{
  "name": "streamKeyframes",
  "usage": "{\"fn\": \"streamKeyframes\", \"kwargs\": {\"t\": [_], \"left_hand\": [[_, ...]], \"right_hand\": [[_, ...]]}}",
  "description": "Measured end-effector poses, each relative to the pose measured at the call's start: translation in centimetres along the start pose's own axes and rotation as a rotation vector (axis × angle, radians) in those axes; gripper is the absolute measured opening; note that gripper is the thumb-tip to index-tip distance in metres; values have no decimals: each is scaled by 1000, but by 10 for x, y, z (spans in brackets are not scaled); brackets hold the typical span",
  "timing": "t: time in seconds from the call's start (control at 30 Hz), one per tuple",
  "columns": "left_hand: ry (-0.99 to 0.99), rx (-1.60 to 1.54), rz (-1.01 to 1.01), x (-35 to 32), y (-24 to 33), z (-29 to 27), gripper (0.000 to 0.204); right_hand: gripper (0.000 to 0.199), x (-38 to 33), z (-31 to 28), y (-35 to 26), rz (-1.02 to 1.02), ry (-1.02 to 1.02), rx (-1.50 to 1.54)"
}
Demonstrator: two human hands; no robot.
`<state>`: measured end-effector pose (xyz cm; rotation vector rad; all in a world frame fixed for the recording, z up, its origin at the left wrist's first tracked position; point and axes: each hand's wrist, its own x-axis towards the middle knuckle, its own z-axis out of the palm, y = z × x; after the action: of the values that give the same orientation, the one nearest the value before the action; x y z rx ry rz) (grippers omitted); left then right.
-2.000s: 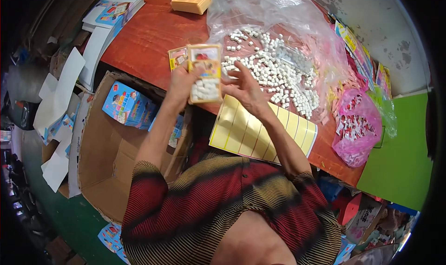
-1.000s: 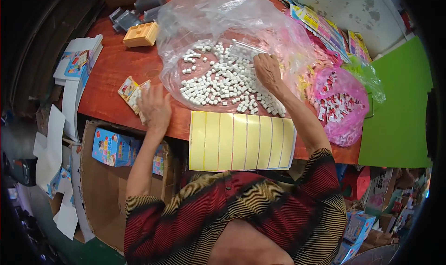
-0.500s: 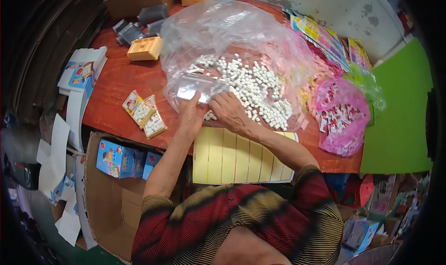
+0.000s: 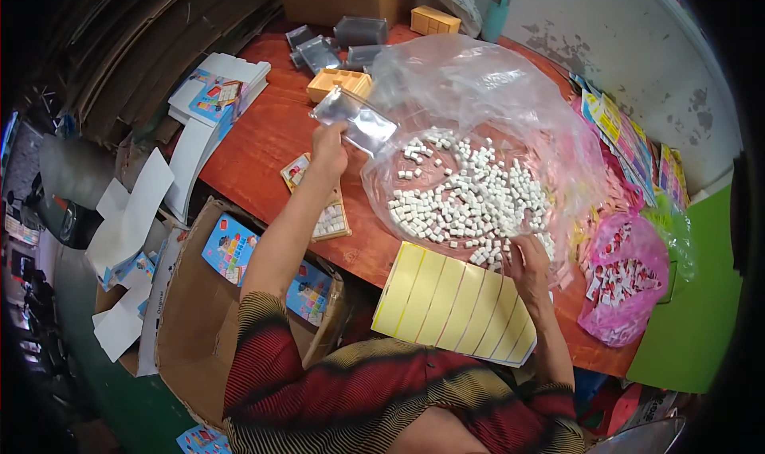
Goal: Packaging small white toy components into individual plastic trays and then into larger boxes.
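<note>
My left hand [image 4: 329, 149] is closed on the edge of a clear plastic case [image 4: 356, 119], lifted over the table beside a yellow-orange plastic piece [image 4: 339, 84]. Loose white cubes [image 4: 454, 207] lie spread on a large clear plastic bag [image 4: 486, 68]. At the near right edge of these cubes is my right hand [image 4: 531, 267], its fingers bent and thumb apart, with no held thing visible. Partly behind my left forearm are filled cases [image 4: 329, 221] of white pieces. A yellow striped sheet [image 4: 454, 301] hangs at the table's front edge.
A pink bag [image 4: 625, 283] of small red-and-white pieces sits at the right. Several clear cases [image 4: 360, 32] and a cardboard box [image 4: 343, 6] stand at the back. Blue printed boxes [image 4: 229, 247] lie in an open carton [image 4: 187, 318] below the table's left edge.
My hands have separated: the left carried the clear case leftward and up, the right moved to the near right of the white cubes. The whole view has swung left.
</note>
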<state>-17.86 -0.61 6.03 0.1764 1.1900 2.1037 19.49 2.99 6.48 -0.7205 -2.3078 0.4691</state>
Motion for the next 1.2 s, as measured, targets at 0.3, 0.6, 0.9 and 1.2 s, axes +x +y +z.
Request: {"fn": "streamKeyframes", "kwargs": {"t": [0.3,0.6,0.9,1.2], "left_hand": [[-38,-139,31,149,38,-33,24],[10,564,361,99,64,34,22],[-559,1255,603,-126,0,4,34],[-469,1212,155,-191,-72,-28,64]], "right_hand": [[9,-30,-13,-3,159,-68,-14],[20,-61,-53,0,403,100,-99],[56,-150,-70,-23,840,-43,-482],[71,-147,-41,-28,1049,97,-163]]}}
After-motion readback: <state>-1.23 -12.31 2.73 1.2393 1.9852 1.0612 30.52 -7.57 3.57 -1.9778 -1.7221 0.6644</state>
